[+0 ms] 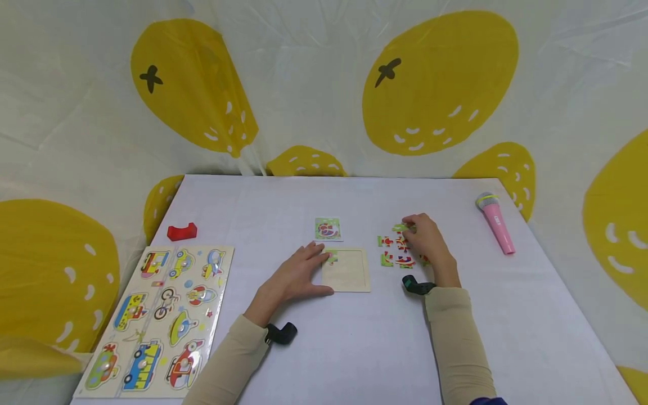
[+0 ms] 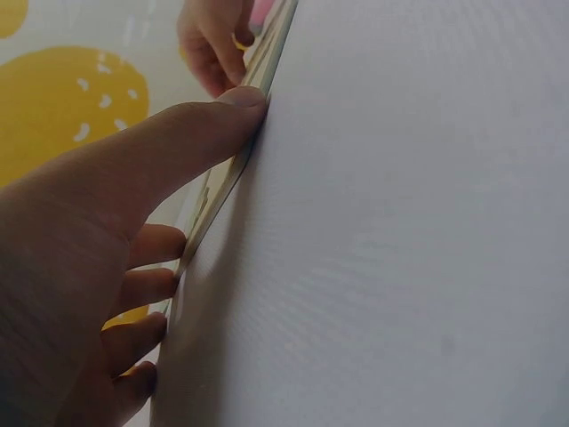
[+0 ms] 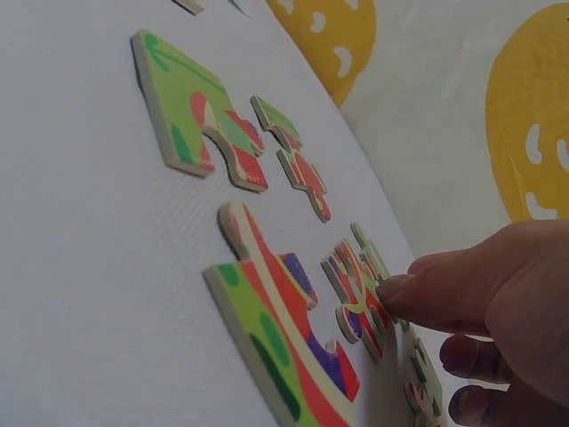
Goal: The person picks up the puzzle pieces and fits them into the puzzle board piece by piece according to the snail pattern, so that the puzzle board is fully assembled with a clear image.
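Observation:
In the head view my left hand [image 1: 301, 274] rests at the left side of a shallow wooden puzzle tray [image 1: 349, 286], fingers spread and thumb at its near corner. One green jigsaw piece [image 1: 333, 258] lies in the tray's upper left corner. The left wrist view has the thumb [image 2: 200, 147] against the tray's edge. Over a group of loose jigsaw pieces [image 1: 405, 261] is my right hand [image 1: 427, 242]. Its thumb touches a red and purple piece [image 3: 356, 298] in the right wrist view; whether the fingertips pinch any piece is hidden.
A small picture card [image 1: 328, 229] lies just beyond the tray. At the left are a large vehicle peg puzzle [image 1: 172, 298] and a red block [image 1: 182, 232]. A pink toy microphone [image 1: 497, 225] lies at the far right of the white table [image 1: 354, 349].

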Demonstrator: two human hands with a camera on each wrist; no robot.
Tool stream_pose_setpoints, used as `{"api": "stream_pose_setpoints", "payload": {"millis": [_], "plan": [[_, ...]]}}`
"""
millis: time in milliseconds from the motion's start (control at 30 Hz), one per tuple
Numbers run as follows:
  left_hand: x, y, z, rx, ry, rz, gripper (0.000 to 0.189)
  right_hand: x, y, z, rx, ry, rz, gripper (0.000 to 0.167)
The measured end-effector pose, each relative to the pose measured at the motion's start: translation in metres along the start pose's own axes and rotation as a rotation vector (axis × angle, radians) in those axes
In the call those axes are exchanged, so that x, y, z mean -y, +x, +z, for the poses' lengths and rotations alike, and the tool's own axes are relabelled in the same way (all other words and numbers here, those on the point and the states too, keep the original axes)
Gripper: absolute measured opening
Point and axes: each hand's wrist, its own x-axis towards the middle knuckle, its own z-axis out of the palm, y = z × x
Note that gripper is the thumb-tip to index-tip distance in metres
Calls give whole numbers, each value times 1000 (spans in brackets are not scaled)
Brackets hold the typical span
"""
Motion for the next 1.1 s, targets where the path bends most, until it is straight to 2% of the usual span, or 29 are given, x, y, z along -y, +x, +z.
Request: {"api": "stream_pose_setpoints", "payload": {"millis": [367, 567, 867, 1100], "plan": [[1, 1, 1, 12, 4, -9, 89, -3, 5, 4, 14, -68, -22, 40], [1, 1, 2, 13, -2, -11, 89, -5, 7, 6, 20, -89, -2, 41], [1, 1, 1, 20, -12, -13, 89, -4, 6, 5, 18, -57, 10, 36], [1, 1, 1, 19, -2, -10, 89, -1, 4, 5, 6, -18, 54, 36]]}}
